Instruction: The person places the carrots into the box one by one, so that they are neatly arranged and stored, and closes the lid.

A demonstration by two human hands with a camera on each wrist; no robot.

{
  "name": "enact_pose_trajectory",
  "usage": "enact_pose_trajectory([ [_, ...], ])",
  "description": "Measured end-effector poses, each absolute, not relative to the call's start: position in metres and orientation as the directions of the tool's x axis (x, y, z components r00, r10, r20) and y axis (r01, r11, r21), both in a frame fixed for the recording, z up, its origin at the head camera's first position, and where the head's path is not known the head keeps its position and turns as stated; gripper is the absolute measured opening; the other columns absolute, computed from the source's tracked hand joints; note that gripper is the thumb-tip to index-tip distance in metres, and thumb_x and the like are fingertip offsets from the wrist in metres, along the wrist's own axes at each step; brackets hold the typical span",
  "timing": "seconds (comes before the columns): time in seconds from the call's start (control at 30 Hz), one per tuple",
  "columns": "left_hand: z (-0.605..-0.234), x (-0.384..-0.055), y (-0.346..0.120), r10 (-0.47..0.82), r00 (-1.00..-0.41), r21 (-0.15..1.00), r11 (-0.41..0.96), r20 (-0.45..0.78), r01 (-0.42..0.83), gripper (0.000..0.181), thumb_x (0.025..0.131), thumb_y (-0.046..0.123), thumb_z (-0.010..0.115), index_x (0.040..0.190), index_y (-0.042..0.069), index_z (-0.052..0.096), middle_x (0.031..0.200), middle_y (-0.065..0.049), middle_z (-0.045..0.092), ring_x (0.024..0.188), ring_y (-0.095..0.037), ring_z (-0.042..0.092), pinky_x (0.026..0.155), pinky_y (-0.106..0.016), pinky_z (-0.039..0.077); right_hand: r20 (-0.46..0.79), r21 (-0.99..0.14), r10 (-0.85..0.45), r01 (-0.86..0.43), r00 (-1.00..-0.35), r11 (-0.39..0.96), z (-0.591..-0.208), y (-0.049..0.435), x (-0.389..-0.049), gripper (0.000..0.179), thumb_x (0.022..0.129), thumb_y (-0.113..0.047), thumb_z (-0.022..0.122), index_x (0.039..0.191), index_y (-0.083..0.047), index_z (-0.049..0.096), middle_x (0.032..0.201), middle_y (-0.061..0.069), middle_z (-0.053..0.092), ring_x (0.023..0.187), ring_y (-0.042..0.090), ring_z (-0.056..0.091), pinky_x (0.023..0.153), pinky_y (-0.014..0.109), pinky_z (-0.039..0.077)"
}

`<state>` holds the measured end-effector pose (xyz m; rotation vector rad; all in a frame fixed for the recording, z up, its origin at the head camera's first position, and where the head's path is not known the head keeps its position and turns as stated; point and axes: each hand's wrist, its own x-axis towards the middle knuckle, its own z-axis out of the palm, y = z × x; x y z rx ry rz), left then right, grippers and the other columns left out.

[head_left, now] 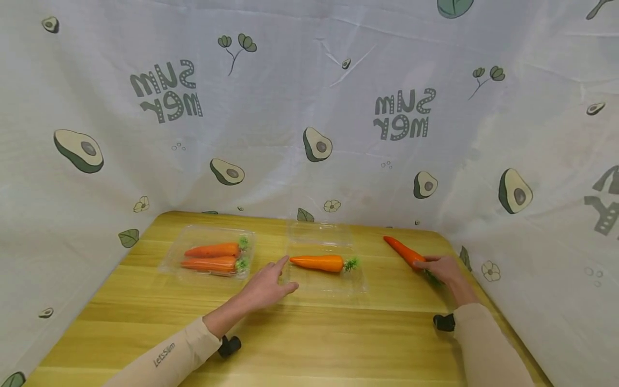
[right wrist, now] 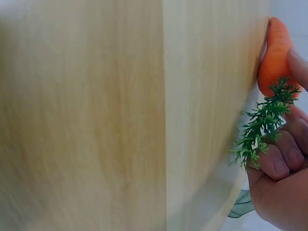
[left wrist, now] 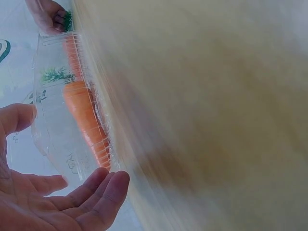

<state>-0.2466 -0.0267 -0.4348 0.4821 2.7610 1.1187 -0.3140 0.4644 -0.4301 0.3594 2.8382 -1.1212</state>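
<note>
Near the table's right side my right hand (head_left: 440,267) grips an orange-red carrot (head_left: 403,250) by its thick end, the thumb lying along it. Its green leafy top (right wrist: 269,115) hangs beside the curled fingers in the right wrist view. My left hand (head_left: 267,286) is at the left edge of a clear plastic container (head_left: 329,289), thumb and fingers spread. In the left wrist view the left hand's fingers (left wrist: 110,197) are loosely bent with nothing gripped; whether they touch the container I cannot tell. One carrot (head_left: 316,263) lies inside this container, its lid (head_left: 319,234) folded back.
To the left stands another clear container (head_left: 171,263) with two carrots (head_left: 213,250) side by side, their green tops facing right. A white cloth (head_left: 275,107) printed with avocados rises behind the wooden table (head_left: 338,344) and along its sides.
</note>
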Motion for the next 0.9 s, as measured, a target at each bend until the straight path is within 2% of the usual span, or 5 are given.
enact_pose_trajectory([
  [0.17,-0.436,-0.246,-0.027,0.339,-0.941,0.699,0.672,0.004,0.245,0.079,0.097,0.042,0.066,0.160,0.011,0.029,0.141,-0.022,0.056,0.135,-0.040,0.049,0.104,-0.060,0.043,-0.144,-0.670,0.208,0.250,-0.967,0.699,-0.428,0.463,-0.313,0.081,0.092,-0.045,0.071,0.146,0.009,0.044,0.152,0.039,0.031,0.128,0.051,0.042,0.098,0.052,0.045],
  [0.27,-0.435,-0.246,-0.027,0.341,-0.940,0.699,0.670,0.011,0.251,0.079,0.097,0.042,0.066,0.160,0.011,0.029,0.140,-0.022,0.056,0.133,-0.039,0.051,0.103,-0.060,0.044,-0.128,-0.673,0.221,0.248,-0.967,0.696,-0.424,0.461,-0.315,0.082,0.090,-0.047,0.072,0.145,0.007,0.046,0.147,0.038,0.039,0.101,0.039,0.050,0.077,0.037,0.044],
  [0.53,-0.436,-0.244,-0.028,0.335,-0.942,0.704,0.666,0.013,0.247,0.080,0.096,0.042,0.066,0.159,0.010,0.030,0.139,-0.021,0.057,0.136,-0.040,0.048,0.105,-0.061,0.042,-0.125,-0.721,0.179,0.214,-0.976,0.659,-0.408,0.451,-0.315,0.081,0.088,-0.044,0.076,0.146,0.005,0.048,0.102,0.013,0.063,0.049,0.010,0.028,0.051,0.028,0.032],
  [0.73,-0.439,-0.244,-0.029,0.333,-0.943,0.710,0.663,0.006,0.239,0.079,0.096,0.042,0.066,0.160,0.011,0.029,0.142,-0.021,0.055,0.138,-0.041,0.046,0.107,-0.061,0.040,-0.144,-0.716,0.134,0.196,-0.981,0.670,-0.391,0.440,-0.314,0.081,0.089,-0.046,0.075,0.148,0.002,0.047,0.056,-0.010,0.038,0.044,0.008,0.026,0.049,0.027,0.032],
  [0.9,-0.438,-0.246,-0.028,0.335,-0.942,0.711,0.659,0.017,0.247,0.078,0.097,0.043,0.064,0.160,0.013,0.029,0.143,-0.020,0.055,0.138,-0.039,0.046,0.107,-0.061,0.040,-0.119,-0.729,0.088,0.147,-0.989,0.668,-0.376,0.429,-0.310,0.079,0.089,-0.043,0.075,0.147,0.004,0.047,0.051,-0.014,0.029,0.045,0.007,0.023,0.048,0.027,0.029],
])
